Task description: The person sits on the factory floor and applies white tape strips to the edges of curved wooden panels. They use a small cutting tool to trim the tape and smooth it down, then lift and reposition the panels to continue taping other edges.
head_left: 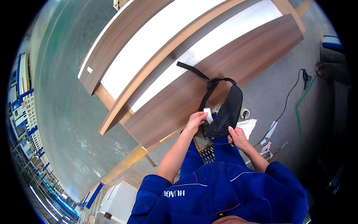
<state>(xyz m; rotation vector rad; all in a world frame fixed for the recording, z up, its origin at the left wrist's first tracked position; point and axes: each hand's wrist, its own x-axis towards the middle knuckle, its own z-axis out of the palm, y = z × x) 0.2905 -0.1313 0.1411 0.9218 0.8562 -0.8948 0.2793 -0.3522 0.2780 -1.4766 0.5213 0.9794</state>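
A black waist bag [228, 110] rests over my lap, its strap [192, 70] trailing onto the brown wood-grain panel [223, 65] in front of me. My right hand [238, 137] grips the bag's lower right edge, thumb on top. On the other side my left hand [197, 120] pinches a small white strip [208, 115] between thumb and fingers, close beside the bag. Whether the strip is joined to the bag, I cannot tell. What the bag contains is hidden.
Beyond lie more long white and brown panels [145, 46]. Right of the bag are a tape roll [245, 113], a crumpled white sheet [248, 127] and paper scraps [271, 128]. A black cable [288, 98] crosses the floor near a person's legs [333, 63]. A white box [118, 201] stands at lower left.
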